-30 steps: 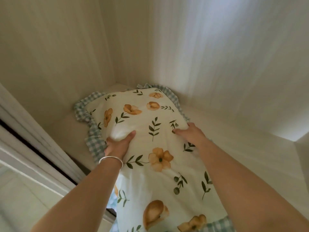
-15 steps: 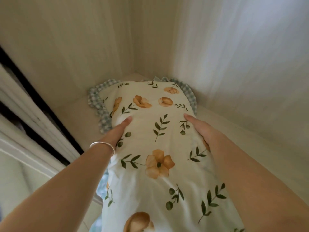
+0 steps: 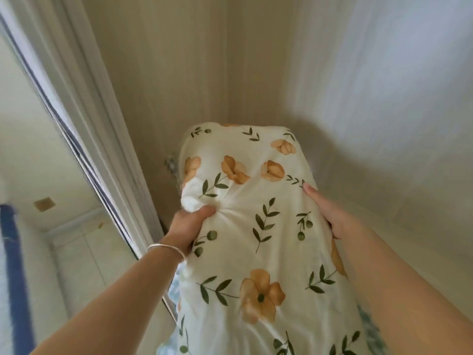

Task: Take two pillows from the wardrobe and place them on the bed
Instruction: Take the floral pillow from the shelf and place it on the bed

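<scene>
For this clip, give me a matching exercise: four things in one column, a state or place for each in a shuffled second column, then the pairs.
1. left hand
2. right hand
3. cream floral-print pillow
4. thin silver bangle

A. held between both hands
B. flat against the pillow's side
C. around the left wrist
D. bunching fabric in a fist

Pairs: 1-D, 2-B, 3-A, 4-C

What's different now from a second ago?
The floral pillow has been lifted off the wardrobe shelf, its far end raised. The left hand, earlier pressing flat, now bunches the fabric in a fist. The right hand stays flat against the other side.
</scene>
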The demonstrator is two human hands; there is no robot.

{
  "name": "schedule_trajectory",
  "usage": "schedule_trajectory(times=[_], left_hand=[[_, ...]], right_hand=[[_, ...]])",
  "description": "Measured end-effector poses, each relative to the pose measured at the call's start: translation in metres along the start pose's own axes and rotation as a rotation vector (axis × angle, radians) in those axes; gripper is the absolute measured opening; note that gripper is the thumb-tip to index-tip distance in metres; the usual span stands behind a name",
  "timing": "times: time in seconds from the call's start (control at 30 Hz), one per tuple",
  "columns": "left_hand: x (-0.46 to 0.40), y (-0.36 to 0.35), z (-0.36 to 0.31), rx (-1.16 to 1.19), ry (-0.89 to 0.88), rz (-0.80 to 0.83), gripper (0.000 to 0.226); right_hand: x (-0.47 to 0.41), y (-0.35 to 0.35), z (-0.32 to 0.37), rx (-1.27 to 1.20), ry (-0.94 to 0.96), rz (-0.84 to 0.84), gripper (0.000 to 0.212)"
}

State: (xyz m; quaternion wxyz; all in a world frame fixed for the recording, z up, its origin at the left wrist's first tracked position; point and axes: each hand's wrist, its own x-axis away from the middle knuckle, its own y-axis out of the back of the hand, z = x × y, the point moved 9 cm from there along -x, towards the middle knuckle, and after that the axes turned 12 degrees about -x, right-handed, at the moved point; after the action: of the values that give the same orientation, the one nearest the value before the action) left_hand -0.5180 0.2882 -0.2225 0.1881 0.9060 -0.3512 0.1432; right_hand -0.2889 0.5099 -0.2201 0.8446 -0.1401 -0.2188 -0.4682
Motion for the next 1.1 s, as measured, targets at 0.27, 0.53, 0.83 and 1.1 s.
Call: schedule_trajectory(times=[0.27,0.53,0.83,1.1], left_hand=[[0.118,0.041,-0.041,0.123,-0.408,-0.001,0.086],[0.23,0.108,-0.021,0.029,-0.654,-0.111,0.088],[0.283,0.244,0.064,0.134,-0.646,-0.387,0.077],[0.302,0.383,0.154,0.132,-0.438,-0.706,0.08]], right_hand=[[0.123,-0.01,0.014,-0.027,0.324,-0.139,0.069],[0.238,-0.035,-0.028,-0.233,0.579,-0.167,0.044],[0.3,-0.168,-0.07,-0.326,0.726,-0.093,0.027],[0.28,-0.345,-0.112,-0.278,0.596,0.206,0.057]])
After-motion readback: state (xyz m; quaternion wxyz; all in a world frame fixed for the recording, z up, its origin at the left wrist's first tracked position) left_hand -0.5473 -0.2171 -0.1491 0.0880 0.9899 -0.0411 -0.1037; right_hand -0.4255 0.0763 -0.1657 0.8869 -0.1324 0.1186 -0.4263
